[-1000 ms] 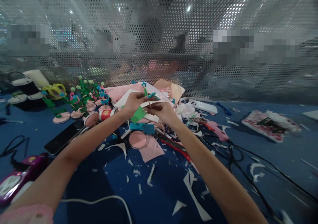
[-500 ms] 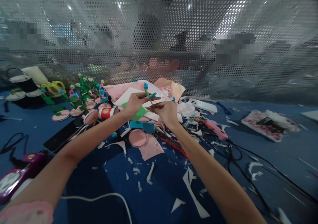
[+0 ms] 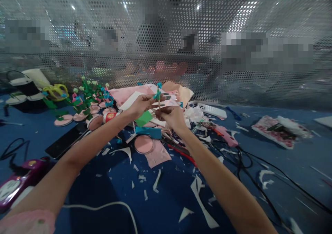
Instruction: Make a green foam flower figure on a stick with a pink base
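Observation:
Both of my hands are raised together over a heap of craft scraps. My left hand (image 3: 141, 106) pinches a teal foam piece (image 3: 157, 95) near the top of a thin stick (image 3: 159, 104), and a green foam sheet (image 3: 144, 118) hangs under its palm. My right hand (image 3: 169, 116) is closed round the lower end of that stick. The stick stands nearly upright between the two hands. Just below them lie a teal foam strip (image 3: 149, 132) and a round pink foam disc (image 3: 144, 144).
A blue table (image 3: 166, 199) is strewn with white paper offcuts. A pink glue gun (image 3: 225, 134) and black cables (image 3: 249, 164) lie right. Finished green foam flowers on pink bases (image 3: 86, 100) stand left, beside a black phone (image 3: 66, 142). A perforated metal screen (image 3: 166, 36) closes the back.
The stick has swung from leaning left to nearly upright and moved slightly right. Both hands have shifted a little up and closer together around it.

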Tool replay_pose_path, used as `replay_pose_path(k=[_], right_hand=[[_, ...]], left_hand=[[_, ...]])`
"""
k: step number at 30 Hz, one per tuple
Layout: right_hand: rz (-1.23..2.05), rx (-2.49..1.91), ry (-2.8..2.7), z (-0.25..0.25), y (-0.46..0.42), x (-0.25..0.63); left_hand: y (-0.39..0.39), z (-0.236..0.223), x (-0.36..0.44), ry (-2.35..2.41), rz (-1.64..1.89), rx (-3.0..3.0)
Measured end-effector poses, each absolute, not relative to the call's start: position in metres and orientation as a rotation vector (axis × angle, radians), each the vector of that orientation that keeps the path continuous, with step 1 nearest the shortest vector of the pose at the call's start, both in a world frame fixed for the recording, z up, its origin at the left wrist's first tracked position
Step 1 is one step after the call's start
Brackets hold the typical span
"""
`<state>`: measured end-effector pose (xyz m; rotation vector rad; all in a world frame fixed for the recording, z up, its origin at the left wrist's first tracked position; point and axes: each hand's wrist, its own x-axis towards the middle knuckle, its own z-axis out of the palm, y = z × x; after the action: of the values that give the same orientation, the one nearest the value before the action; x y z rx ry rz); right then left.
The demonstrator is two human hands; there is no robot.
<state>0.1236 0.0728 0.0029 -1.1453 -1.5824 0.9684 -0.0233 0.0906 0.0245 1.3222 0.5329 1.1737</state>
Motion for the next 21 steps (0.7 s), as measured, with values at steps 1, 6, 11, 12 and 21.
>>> replay_pose_path(k=[1, 6, 11, 12, 21], right_hand=[[1.029, -1.126, -1.580, 0.003, 0.073, 0.124], [1.288, -1.075, -1.556, 0.006, 0.069, 0.121], [1.462, -1.016, -1.572, 0.016, 0.057, 0.118], [1.513, -0.987, -1.605, 0.019, 0.054, 0.118], [1.465, -0.916, -1.740, 0.024, 0.054, 0.124]], left_hand=[[0.092, 0.026, -0.027, 0.514, 1.143, 1.330], [0.101, 0.026, -0.041, 0.496, 1.134, 1.425], [0.100, 0.026, -0.041, 0.537, 1.131, 1.394], [0.098, 0.027, -0.041, 0.510, 1.106, 1.390], [0.084, 0.033, -0.030, 0.379, 1.071, 1.295]])
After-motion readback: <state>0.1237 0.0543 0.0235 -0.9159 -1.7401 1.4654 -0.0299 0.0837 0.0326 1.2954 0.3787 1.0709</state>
